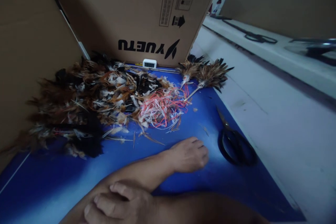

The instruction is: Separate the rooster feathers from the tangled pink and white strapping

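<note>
My left hand (190, 154) rests on the blue tabletop (189, 187) with its fingers curled under into a loose fist. Nothing shows in it. Across my left forearm lies my right hand (119, 204), its bent fingers slightly apart and touching the skin; it holds no object. Black-handled scissors (233, 143) lie just right of my left hand, blades pointing away. Beyond the left hand is a tangle of pink and white string (162, 108). A large heap of brown, black and white feathers (105, 91) spreads to its left.
Two feather dusters (214, 73) lie at the back right. A small white digital clock (149, 63) stands against a cardboard box (126, 10). Another cardboard panel (28, 42) borders the left. On a pale ledge (283, 50) at right lie more scissors (259, 37) and a small bottle (217, 6).
</note>
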### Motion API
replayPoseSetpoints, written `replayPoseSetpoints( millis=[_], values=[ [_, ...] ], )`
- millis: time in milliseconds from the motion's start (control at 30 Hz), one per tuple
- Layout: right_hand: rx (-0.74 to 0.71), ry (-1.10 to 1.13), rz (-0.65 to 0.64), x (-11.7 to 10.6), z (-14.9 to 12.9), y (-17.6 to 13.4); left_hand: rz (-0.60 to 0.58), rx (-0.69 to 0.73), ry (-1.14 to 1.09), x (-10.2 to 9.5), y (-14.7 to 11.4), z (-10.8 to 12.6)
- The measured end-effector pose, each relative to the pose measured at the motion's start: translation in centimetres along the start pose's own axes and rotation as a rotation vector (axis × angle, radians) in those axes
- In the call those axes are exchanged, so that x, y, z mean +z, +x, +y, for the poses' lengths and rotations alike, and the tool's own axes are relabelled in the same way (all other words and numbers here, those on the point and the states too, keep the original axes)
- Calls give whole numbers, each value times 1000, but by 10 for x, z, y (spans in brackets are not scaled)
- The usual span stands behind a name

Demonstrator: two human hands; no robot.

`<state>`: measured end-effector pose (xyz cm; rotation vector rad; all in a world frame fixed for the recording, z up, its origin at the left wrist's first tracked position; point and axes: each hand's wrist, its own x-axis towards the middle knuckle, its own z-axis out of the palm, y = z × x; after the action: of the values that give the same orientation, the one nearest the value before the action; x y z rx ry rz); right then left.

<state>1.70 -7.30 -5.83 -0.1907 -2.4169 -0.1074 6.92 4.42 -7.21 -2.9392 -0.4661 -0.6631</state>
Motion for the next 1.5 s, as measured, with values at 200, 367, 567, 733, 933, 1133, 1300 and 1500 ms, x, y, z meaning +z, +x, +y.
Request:
replayPoseSetpoints(
  millis=[200,367,567,733,933,1133,1300,1500],
  values=[
    [-10,-16,-155,-29,5,2,-35,-37,-6,-5,-2,1],
    [-148,-78,-112,-26,22,-19,-61,-72,-21,-7,-5,4],
    [-165,-128,-42,-43,44,-61,-56,-93,-92,-11,-15,7],
    [-74,-4,-175,-73,51,-97,-136,-93,-181,-19,-23,5],
    [-11,166,-312,-86,55,-126,-205,-113,-256,-26,-24,-5],
    [44,222,-419,-99,55,-119,-191,-143,-237,-29,-28,-17],
    [59,225,-478,-105,53,-113,-141,-183,-125,-26,-32,-24],
    [47,215,-482,-109,54,-110,-47,-284,60,-23,-34,-30]
  ],
)
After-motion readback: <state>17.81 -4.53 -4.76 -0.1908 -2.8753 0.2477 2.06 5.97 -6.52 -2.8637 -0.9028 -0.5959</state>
